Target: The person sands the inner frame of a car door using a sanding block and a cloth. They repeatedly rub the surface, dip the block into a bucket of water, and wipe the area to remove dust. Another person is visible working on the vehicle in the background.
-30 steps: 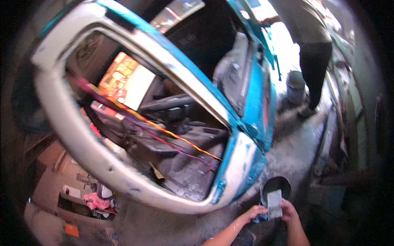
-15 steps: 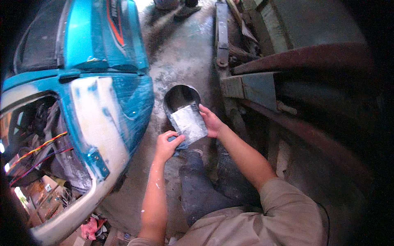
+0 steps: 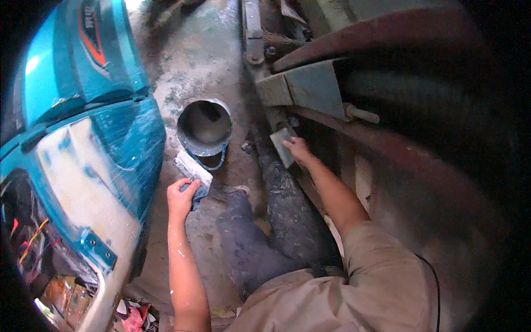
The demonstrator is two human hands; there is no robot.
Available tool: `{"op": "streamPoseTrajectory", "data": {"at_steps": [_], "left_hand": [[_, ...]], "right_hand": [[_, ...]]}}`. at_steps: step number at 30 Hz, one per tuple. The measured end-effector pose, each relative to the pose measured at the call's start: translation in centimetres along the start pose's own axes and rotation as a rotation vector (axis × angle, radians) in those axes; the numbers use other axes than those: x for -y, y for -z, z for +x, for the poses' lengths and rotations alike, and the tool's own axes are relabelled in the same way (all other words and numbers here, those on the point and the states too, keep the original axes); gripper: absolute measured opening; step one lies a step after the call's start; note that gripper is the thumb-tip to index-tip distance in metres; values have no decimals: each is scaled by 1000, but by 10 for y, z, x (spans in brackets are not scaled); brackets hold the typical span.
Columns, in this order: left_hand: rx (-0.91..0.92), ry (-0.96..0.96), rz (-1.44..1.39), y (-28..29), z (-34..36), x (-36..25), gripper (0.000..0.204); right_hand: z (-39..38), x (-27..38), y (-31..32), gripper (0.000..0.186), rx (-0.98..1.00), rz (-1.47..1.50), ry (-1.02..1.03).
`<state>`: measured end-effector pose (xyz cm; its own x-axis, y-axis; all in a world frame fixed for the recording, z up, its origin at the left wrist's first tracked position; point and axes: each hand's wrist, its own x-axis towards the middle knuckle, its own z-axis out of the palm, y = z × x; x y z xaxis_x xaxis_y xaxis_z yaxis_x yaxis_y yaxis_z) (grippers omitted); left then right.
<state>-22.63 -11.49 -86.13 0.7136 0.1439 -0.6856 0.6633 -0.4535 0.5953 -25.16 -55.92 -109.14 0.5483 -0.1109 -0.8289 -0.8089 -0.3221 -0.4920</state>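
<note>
A stained grey floor [image 3: 191,72] is stretching away through a dim, cluttered workshop. Along its left a blue vehicle body [image 3: 130,133] is standing, a whitish patch [image 3: 80,160] showing on its panel; on the right a dark red metal beam [image 3: 381,47] is curving out of the shadow. Between them a round bucket [image 3: 188,128] is sitting upright. Both bare forearms are pointing forward, well apart. The left hand [image 3: 184,196] is bending partly closed, thumb and fingers pinching the near end of a white-smeared flat piece [image 3: 194,169] just below the bucket. The right hand [image 3: 298,150], also partly closed, is gripping the edge of a smaller grey flat pad [image 3: 282,146], which is tilting to the bucket's right.
</note>
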Motion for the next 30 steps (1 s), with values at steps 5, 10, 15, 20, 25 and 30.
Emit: {"op": "streamPoseTrajectory", "data": {"at_steps": [5,10,15,20,25,30], "left_hand": [[-59,-81,24,-10,15,27,30],[49,10,72,-22,33,43,31],[86,-46,153,-35,47,44,32],[137,-34,212,-52,59,42,30],[162,-46,191,-54,56,43,28],[273,-19,43,-37,55,50,24]], "right_hand": [[-13,-168,68,51,-366,120,-378],[-67,-296,95,88,-337,489,-701],[-91,-360,91,71,-344,895,-694],[-89,-367,85,57,-577,655,-707],[-32,-268,-1,45,-737,-46,-237],[-42,-21,-106,49,102,355,321]]}}
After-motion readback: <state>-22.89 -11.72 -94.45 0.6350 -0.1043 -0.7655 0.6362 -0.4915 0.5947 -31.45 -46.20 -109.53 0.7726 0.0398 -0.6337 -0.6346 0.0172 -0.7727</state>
